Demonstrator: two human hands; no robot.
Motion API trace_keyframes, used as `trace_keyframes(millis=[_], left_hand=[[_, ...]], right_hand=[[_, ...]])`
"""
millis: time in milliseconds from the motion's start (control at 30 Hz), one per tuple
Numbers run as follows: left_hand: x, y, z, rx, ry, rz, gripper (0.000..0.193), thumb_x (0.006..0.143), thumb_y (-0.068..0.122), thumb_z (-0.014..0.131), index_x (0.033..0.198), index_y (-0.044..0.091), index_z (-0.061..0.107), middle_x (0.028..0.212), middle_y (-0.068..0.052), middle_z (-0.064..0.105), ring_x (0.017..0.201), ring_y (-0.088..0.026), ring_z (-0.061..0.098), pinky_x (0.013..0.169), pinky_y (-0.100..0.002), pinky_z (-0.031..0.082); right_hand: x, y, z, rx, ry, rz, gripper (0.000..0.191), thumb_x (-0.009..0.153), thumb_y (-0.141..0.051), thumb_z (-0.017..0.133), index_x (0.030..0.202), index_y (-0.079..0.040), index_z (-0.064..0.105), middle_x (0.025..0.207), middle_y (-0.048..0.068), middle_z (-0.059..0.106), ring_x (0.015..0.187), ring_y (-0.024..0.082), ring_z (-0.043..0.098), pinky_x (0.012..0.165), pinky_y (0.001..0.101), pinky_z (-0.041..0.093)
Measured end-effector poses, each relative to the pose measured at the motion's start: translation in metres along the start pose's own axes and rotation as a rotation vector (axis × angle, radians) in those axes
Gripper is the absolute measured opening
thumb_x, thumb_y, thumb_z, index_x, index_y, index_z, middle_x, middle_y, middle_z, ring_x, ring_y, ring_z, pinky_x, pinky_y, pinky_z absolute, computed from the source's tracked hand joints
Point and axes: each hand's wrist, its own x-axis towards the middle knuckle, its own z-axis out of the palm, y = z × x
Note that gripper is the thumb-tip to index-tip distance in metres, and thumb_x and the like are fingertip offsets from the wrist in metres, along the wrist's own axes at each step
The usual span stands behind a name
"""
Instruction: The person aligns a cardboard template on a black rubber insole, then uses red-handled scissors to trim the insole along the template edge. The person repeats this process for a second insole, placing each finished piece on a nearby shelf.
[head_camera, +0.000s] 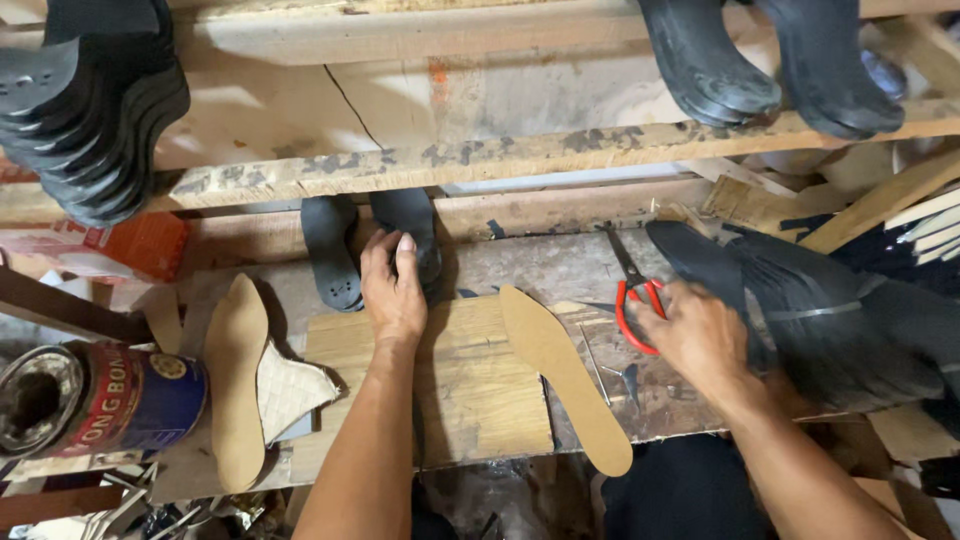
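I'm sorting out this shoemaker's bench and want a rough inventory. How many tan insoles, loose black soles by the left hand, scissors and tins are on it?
Tan insoles: 2, one left, one right
Black soles: 2, one lying free, one under the left hand
Red-handled scissors: 1, beside the right hand
Tins: 1
Total: 6

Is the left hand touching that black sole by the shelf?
Touching: the head view shows the left hand lying flat on the black sole, fingers over it.
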Motion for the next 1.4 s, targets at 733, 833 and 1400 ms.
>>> trace_keyframes(millis=[733, 833, 1400], left_hand=[[-0.001, -0.007, 0.003, -0.039, 0.001, -0.012, 0.038, 0.103, 0.032, 0.056, 0.115, -0.001, 0.069, 0.135, -0.022, 0.063, 0.127, -0.036, 0.058, 0.11, -0.04, 0.043], [0.0, -0.006, 0.003, -0.078, -0.004, -0.026, 0.039, 0.104, 0.032, 0.055, 0.116, -0.002, 0.068, 0.134, -0.021, 0.063, 0.127, -0.035, 0.058, 0.11, -0.039, 0.042], [-0.035, 0.06, -0.028, -0.095, -0.068, 0.185, 0.045, 0.1, 0.029, 0.059, 0.133, -0.001, 0.059, 0.14, -0.022, 0.058, 0.133, -0.034, 0.054, 0.115, -0.041, 0.039]], right_hand=[[-0.003, 0.081, 0.008, -0.108, 0.17, -0.125, 0.061, 0.085, -0.035, 0.069, 0.14, -0.012, 0.06, 0.108, 0.023, 0.066, 0.089, 0.044, 0.068, 0.078, 0.0524, 0.057], [0.002, 0.085, 0.013, -0.061, 0.235, -0.159, 0.066, 0.081, -0.037, 0.072, 0.14, -0.011, 0.059, 0.108, 0.025, 0.065, 0.087, 0.046, 0.068, 0.076, 0.0531, 0.057], [-0.036, -0.019, 0.015, 1.089, -0.207, -0.047, 0.059, 0.087, 0.003, 0.064, 0.144, -0.009, 0.054, 0.125, 0.015, 0.069, 0.106, 0.018, 0.066, 0.088, 0.0301, 0.053]])
